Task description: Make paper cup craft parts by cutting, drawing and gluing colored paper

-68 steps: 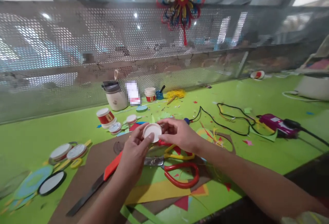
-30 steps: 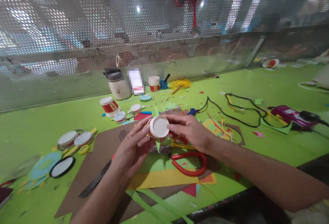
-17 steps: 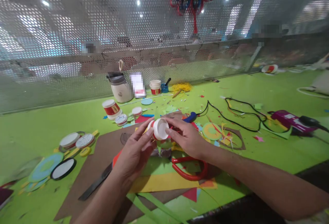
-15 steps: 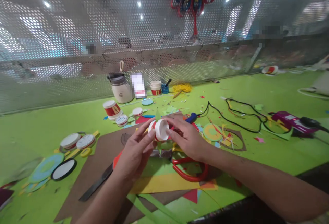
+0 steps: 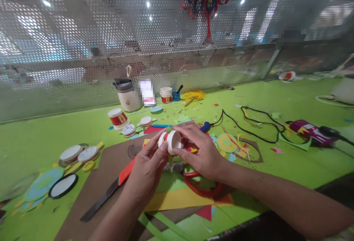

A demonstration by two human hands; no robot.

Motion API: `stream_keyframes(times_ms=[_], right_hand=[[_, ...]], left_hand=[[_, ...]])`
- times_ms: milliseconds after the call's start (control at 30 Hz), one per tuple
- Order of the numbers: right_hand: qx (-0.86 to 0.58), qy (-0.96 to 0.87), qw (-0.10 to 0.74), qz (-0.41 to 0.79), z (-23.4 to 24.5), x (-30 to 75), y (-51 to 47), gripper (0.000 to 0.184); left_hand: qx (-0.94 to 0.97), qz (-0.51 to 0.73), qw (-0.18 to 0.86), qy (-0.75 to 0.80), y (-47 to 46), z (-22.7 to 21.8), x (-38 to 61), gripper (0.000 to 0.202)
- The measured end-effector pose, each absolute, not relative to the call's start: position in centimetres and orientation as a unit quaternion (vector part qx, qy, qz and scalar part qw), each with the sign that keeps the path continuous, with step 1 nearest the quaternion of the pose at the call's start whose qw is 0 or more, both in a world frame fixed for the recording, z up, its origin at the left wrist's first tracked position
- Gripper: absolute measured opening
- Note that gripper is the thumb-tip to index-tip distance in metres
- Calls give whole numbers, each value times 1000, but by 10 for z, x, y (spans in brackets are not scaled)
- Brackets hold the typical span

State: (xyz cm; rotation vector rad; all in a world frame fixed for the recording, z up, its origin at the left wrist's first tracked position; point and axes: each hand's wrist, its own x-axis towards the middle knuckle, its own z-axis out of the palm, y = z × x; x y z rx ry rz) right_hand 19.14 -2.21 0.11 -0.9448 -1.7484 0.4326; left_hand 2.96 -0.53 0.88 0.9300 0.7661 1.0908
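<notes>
Left hand (image 5: 151, 156) is partly curled, thumb in front and fingers behind, gripping the left side of a small white tub (image 5: 174, 140) with a red band. This tub is held up on its side over a brown board (image 5: 114, 163), its hollow end facing right. Below it pokes a pale green paper strip (image 5: 170, 164); red-handled scissors (image 5: 204, 195) lie beneath. Half-closed, the right hand (image 5: 203, 154) pinches the tub's right side between fingertips and thumb. Farther right come a yellow-and-green paper disc (image 5: 227, 143), a pink star (image 5: 277, 150) and a purple electrical box (image 5: 306, 131).
</notes>
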Motion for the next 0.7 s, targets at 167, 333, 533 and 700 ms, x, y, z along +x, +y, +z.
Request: stream_keyframes(times_ms=[167, 333, 533, 700], right_hand=[[-460, -726, 472, 197, -6, 190, -18, 44], [-479, -737, 427, 212, -1, 196, -15, 41], [-469, -691, 477, 274, 11, 214, -5, 24], [-439, -620, 466, 452, 13, 219, 1, 15]], left_hand=[[390, 469, 716, 340, -6, 3, 33, 40], [365, 459, 735, 341, -4, 7, 34, 38], [386, 423, 754, 323, -3, -1, 35, 37], [406, 374, 772, 316, -7, -7, 36, 35]])
